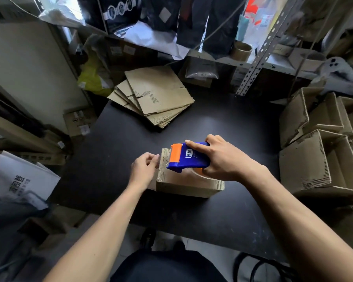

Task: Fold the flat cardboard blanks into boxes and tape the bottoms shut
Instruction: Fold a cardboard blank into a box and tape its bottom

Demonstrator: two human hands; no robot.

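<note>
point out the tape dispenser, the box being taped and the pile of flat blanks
tape dispenser (189, 157): head view, on its blue body beside the label.
box being taped (181, 188): head view, on the near side wall.
pile of flat blanks (161, 94): head view, on the top sheet's face.

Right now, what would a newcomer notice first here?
The blue and orange plastic tape dispenser, gripped by the right hand, sits on a small brown cardboard box mid-table while the left hand touches its left edge. Flat cardboard blanks lie behind; folded boxes stack at right.
</note>
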